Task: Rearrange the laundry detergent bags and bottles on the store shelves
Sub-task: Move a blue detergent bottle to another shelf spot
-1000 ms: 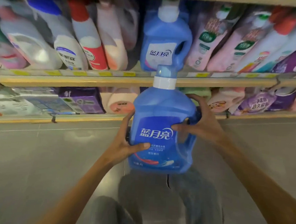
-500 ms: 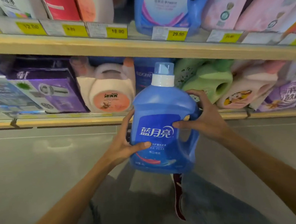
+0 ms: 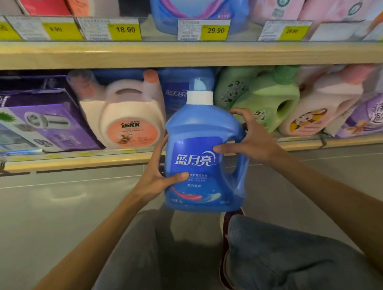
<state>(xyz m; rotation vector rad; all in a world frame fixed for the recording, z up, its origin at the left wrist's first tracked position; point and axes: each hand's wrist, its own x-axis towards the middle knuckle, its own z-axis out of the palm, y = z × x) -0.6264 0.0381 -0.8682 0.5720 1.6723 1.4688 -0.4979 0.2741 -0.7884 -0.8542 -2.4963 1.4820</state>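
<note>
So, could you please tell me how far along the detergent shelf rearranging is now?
Done: the lower shelf already carries a peach iEKK jug, green bottles and a matching blue bottle at the back. In hand: the left hand and right hand both grip a blue detergent bottle, upright, in front of that shelf. Left: setting it down, probably in the gap ahead of the matching one.

A pale wooden upper shelf board (image 3: 192,54) runs across the view, with yellow price labels (image 3: 125,29) along its front edge. Below it lies a matching lower shelf board (image 3: 71,161). Beneath that, glossy grey floor tiles (image 3: 45,214) catch soft light reflections.
</note>
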